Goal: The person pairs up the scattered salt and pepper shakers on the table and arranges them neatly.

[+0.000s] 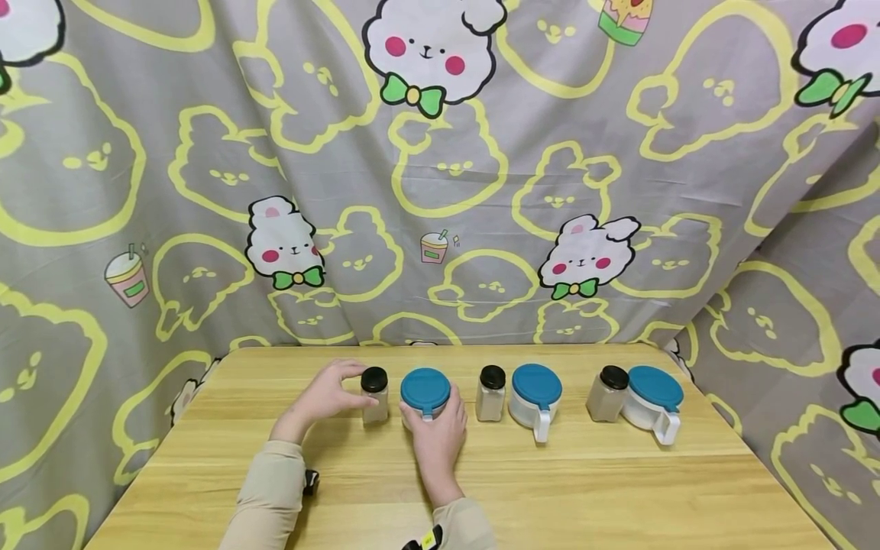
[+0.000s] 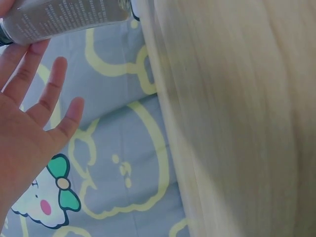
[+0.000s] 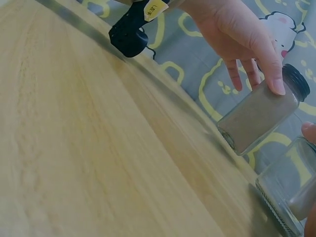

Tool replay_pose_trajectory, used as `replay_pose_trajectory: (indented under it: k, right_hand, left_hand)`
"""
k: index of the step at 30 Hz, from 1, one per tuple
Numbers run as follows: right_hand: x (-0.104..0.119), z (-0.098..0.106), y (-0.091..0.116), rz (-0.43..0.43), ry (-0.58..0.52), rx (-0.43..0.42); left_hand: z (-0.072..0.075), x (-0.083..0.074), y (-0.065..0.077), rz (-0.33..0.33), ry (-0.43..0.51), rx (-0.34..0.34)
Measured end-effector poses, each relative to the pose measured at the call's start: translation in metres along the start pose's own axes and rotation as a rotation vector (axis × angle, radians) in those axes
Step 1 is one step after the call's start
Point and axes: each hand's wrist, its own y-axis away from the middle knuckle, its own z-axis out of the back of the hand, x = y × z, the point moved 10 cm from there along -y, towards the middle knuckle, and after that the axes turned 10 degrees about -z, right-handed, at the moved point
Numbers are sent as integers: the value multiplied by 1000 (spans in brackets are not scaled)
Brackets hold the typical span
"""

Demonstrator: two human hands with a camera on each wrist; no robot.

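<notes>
My left hand (image 1: 334, 393) holds a glass seasoning bottle (image 1: 374, 409) with a black cap and grey-brown powder at the left of the row. Its thumb lies on the front and its fingers reach behind; in the left wrist view, small print shows on the bottle (image 2: 74, 19), and two fingers stand away from it. Just to the right, my right hand (image 1: 440, 435) grips a blue-lidded seasoning jar (image 1: 425, 388) from the front, thumb on one side and fingers on the other. The right wrist view shows this jar's clear body (image 3: 284, 180) beside the bottle (image 3: 261, 116).
Further right stand a second black-capped bottle (image 1: 491, 401) and a blue-lidded jar (image 1: 535, 386) with a white handle, then another such bottle (image 1: 608, 397) and jar (image 1: 653, 388). All are on a wooden table (image 1: 584, 496). A patterned curtain (image 1: 481, 229) hangs behind.
</notes>
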Motion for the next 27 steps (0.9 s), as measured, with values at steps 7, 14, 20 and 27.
replay_pose_trajectory:
  k: [7, 14, 20, 27]
  right_hand:
    - [-1, 0, 2, 2, 4, -5]
    - [1, 0, 4, 18, 7, -16]
    - [2, 0, 6, 23, 27, -37]
    - [3, 1, 6, 13, 44, -41]
  left_hand:
    - [0, -1, 1, 6, 16, 1]
    - [-2, -1, 1, 11, 21, 16]
    - [-3, -1, 1, 2, 24, 22]
    - [-6, -4, -2, -33, 22, 28]
